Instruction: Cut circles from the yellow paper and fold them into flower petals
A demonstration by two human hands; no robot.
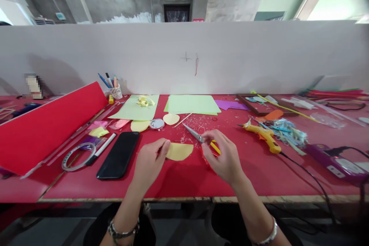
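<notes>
Pinching a yellow paper half-circle [181, 152] in the left hand [150, 161] over the tabletop [170, 185]; gripping scissors [193, 133] in the right hand [226, 156], aiming them toward 10 o'clock. Seeing, from the half-circle, a black smartphone [118, 155] at 9 o'clock, a yellow glue gun [263, 132] at 3, overlapping pale green sheets [193, 103] at 12.

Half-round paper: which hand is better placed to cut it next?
Right, most likely. The right hand already holds the scissors, their blades close to the half-round paper, while the left hand is busy pinching the paper's left end.
</notes>
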